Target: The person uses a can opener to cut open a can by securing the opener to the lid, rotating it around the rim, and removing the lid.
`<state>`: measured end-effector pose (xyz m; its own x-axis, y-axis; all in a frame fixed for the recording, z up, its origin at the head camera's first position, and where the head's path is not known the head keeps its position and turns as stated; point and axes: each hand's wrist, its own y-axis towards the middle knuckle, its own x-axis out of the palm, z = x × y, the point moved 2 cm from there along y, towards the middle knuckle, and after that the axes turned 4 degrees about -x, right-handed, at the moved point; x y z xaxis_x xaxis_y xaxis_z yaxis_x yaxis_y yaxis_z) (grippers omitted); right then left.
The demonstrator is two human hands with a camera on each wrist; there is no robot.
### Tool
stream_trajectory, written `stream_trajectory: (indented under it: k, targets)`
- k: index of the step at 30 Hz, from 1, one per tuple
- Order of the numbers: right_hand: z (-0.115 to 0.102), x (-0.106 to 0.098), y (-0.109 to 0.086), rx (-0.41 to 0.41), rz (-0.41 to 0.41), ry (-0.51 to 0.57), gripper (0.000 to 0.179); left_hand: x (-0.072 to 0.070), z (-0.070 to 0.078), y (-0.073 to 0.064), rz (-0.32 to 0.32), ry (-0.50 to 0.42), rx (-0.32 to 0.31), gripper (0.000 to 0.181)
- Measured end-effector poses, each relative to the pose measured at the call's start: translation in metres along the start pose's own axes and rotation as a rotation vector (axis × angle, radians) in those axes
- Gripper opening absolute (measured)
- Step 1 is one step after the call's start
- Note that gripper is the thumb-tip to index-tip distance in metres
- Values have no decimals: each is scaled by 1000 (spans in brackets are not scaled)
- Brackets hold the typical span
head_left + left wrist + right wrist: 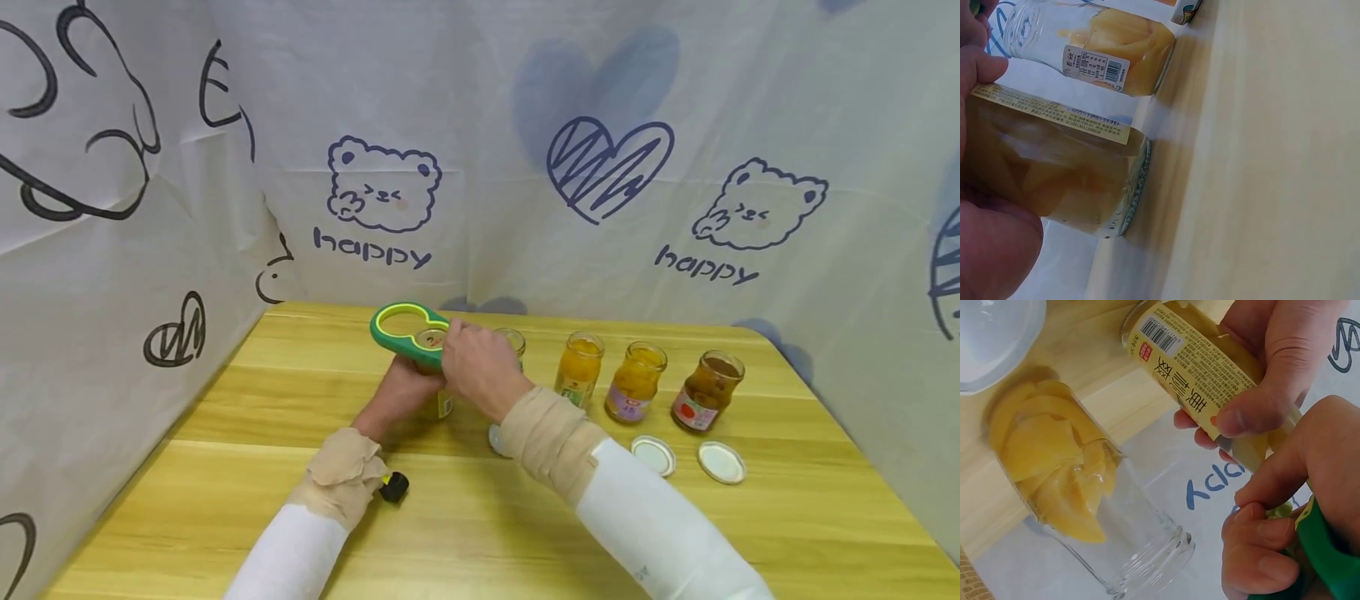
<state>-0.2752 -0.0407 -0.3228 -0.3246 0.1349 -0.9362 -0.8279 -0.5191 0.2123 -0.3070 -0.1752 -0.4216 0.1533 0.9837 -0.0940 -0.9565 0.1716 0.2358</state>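
Observation:
My left hand (pixel 405 387) grips a glass jar of fruit pieces (pixel 1054 169) round its side. A yellow label (pixel 1194 369) covers part of that jar, which stands upright near the back of the table. Over its lid (pixel 431 337) lies a green jar opener (pixel 422 353) with yellow-lined rings. The right hand (pixel 483 367) has its fingers curled round the opener's right end, just above the left hand. Close beside the held jar is a lidless jar of yellow fruit (pixel 1066 450), mostly hidden behind my right hand in the head view.
Three more open jars stand to the right: yellow (pixel 580 367), orange with a purple label (pixel 636 383) and dark brown (pixel 707 392). Two lids (pixel 653 456) (pixel 722 462) lie in front of them; another pale disc (pixel 497 439) is partly hidden. A small black object (pixel 393 487) is by my left wrist.

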Motion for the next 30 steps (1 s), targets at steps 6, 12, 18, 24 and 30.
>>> stream_trajectory:
  k: [6, 12, 18, 24, 30]
  targets:
    - [0, 1, 0, -1, -8, 5, 42, -2, 0, 0, -31, -21, 5, 54]
    - [0, 0, -1, 5, -8, -5, 42, -4, 3, -1, -53, 9, -6, 52]
    - [-3, -1, -1, 28, -21, 11, 44, -7, 1, -1, -70, 27, -6, 50]
    - [-4, -1, -1, 24, -7, 29, 47, -8, -1, 1, -106, 20, 2, 49]
    - [-2, 0, -3, -22, -12, 3, 44, -12, 0, -4, -156, 48, -72, 56]
